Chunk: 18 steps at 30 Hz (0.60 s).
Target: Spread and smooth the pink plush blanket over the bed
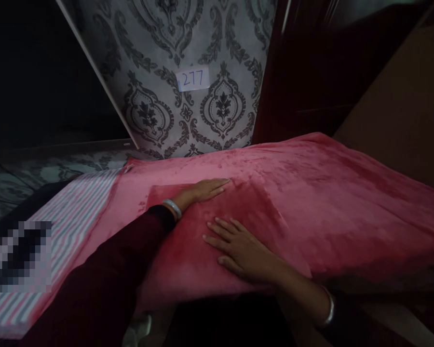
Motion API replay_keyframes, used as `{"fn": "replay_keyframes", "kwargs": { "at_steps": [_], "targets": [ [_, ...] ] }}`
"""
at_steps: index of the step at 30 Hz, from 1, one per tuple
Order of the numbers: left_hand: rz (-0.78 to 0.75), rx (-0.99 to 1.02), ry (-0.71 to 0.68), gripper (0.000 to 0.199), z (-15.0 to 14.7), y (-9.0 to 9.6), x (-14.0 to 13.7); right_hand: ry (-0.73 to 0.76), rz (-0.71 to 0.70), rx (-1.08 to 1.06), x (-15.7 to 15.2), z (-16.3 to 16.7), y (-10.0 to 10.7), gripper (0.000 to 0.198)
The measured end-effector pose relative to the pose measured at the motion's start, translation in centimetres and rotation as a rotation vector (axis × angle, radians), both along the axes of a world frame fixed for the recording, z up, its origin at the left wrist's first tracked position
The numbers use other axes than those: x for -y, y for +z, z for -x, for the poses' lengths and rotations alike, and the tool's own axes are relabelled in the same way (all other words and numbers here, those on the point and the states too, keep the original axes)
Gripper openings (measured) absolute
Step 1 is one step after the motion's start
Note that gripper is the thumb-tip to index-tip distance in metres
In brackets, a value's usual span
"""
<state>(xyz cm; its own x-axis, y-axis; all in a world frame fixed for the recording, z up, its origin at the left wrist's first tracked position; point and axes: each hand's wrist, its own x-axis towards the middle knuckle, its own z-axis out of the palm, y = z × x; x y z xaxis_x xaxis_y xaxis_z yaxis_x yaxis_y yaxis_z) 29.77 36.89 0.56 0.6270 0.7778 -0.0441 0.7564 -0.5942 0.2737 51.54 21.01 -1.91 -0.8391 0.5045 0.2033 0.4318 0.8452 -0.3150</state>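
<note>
A plush pink-red blanket lies spread over a flat surface, its nap brushed into lighter and darker patches. Across its middle, my left hand rests flat with fingers stretched to the right and a bracelet at the wrist. Nearer to me and a little to the right, my right hand lies palm down on the same blanket, fingers spread. Both hands touch a darker red, roughly square area of the plush. Neither hand grips anything.
Striped cloth shows along the blanket's left side. Behind stands a patterned wall with a paper label reading 277. A large dark screen is at the left, a dark red wooden panel at the right.
</note>
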Motion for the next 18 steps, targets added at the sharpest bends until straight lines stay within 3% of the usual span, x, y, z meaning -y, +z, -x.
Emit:
{"fn": "replay_keyframes", "kwargs": {
  "at_steps": [7, 12, 15, 18],
  "targets": [
    [-0.116, -0.009, 0.157, 0.050, 0.0, -1.1, 0.0, -0.018, 0.025, 0.037, 0.1, 0.3, 0.4, 0.055],
    [-0.168, -0.076, 0.277, 0.049, -0.4, 1.3, 1.1, -0.019, 0.018, 0.041, 0.2, 0.4, 0.6, 0.054],
    [-0.191, -0.097, 0.314, 0.056, -0.1, 3.7, 3.9, -0.011, 0.021, 0.040, 0.0, 0.2, 0.7, 0.053],
    [-0.195, -0.113, 0.293, 0.057, 1.0, 4.9, 10.0, 0.011, 0.068, 0.069, -0.5, 0.0, 1.5, 0.054]
  ]
}}
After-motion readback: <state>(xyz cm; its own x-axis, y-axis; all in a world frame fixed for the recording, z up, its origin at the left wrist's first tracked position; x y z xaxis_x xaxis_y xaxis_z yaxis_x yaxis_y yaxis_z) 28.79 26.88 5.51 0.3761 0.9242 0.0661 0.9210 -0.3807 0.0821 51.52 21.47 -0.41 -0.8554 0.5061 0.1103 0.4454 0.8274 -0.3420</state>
